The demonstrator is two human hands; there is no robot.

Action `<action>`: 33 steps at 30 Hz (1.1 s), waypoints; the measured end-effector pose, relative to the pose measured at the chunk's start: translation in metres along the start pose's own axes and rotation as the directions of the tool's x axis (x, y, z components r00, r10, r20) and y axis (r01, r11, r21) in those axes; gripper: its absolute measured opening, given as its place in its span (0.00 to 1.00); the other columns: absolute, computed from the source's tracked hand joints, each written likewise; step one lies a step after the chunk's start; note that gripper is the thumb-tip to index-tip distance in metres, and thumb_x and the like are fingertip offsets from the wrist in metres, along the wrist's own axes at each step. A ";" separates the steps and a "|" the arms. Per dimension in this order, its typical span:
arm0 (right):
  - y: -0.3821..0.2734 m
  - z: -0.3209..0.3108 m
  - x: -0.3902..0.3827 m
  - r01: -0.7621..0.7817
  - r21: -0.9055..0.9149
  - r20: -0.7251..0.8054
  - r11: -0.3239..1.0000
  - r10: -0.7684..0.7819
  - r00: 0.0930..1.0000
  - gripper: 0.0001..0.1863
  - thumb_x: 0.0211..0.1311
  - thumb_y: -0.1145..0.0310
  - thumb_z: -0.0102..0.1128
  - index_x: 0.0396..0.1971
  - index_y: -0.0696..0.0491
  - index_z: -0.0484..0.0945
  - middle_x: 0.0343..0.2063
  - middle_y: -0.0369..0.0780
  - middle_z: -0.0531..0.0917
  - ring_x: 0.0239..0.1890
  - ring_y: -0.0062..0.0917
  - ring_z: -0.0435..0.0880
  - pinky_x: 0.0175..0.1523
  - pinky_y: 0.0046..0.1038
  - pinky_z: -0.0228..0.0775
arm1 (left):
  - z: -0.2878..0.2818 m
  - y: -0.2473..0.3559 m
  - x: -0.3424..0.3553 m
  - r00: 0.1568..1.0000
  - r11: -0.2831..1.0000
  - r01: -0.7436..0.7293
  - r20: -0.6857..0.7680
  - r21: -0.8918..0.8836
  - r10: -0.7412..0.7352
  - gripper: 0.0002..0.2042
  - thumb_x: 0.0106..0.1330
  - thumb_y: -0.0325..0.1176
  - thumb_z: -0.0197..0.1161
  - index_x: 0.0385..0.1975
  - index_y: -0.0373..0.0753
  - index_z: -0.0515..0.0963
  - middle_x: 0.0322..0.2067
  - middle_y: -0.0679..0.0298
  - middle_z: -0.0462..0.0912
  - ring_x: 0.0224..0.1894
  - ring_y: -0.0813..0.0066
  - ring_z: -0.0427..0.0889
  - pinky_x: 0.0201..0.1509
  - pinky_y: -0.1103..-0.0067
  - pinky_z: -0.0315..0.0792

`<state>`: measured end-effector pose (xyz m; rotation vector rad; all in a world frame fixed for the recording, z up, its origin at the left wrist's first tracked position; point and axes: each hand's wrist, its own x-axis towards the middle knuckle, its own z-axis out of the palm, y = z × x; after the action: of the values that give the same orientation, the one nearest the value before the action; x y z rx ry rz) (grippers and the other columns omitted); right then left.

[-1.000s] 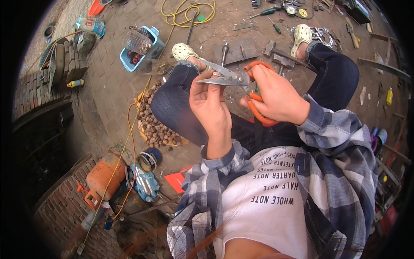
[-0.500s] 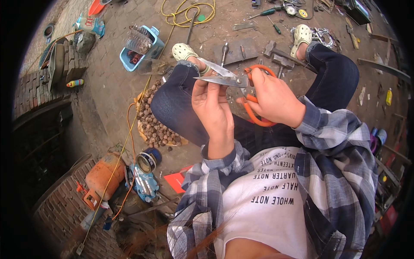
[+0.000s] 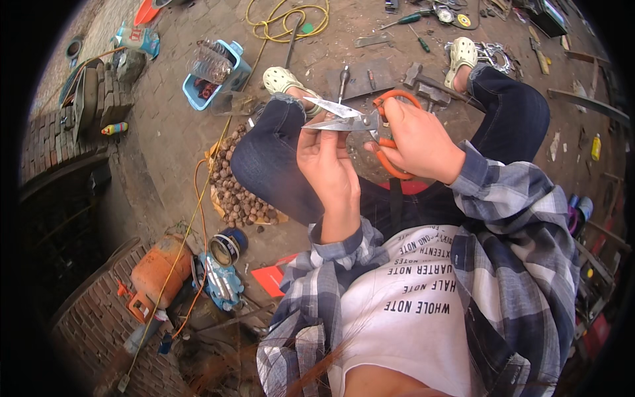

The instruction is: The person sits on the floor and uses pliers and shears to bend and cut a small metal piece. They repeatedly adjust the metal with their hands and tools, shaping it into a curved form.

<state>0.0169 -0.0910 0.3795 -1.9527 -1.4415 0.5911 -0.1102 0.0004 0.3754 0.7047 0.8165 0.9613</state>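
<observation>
Metal scissors (image 3: 344, 124) with orange handles are held in front of my lap, blades parted and tips toward the left. My right hand (image 3: 426, 142) is closed around the handles, which loop out above and below the fist. With thumb and fingers, my left hand (image 3: 331, 159) pinches the lower blade near its middle. The left fingertips are partly hidden behind the blades. Whether anything thin lies between those fingers and the blade, I cannot tell.
Hammers (image 3: 426, 83), a metal plate (image 3: 370, 78) and a screwdriver (image 3: 403, 20) lie on the ground ahead. To the left are a blue basket (image 3: 238, 66), a heap of walnut-like round things (image 3: 241, 192), an orange tank (image 3: 159, 268) and a yellow hose (image 3: 311, 33).
The scissors have tilted slightly: the handles and my right hand have risen, while the blade tips have dropped a little. My left hand keeps its pinch and has barely shifted.
</observation>
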 end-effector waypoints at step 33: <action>0.013 0.012 -0.001 -0.134 0.013 0.138 0.991 0.131 0.982 0.28 0.53 0.55 0.65 0.39 0.63 0.64 0.27 0.50 0.78 0.32 0.47 0.79 0.34 0.40 0.71 | -0.007 -0.016 0.008 0.999 0.997 0.031 0.008 0.064 -0.031 0.07 0.64 0.24 0.59 0.41 0.32 0.75 0.39 0.61 0.80 0.39 0.76 0.80 0.45 0.81 0.77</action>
<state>0.0171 -0.0918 0.3622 -2.0356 -1.3870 0.8122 -0.1068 0.0016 0.3563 0.7488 0.8511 0.9067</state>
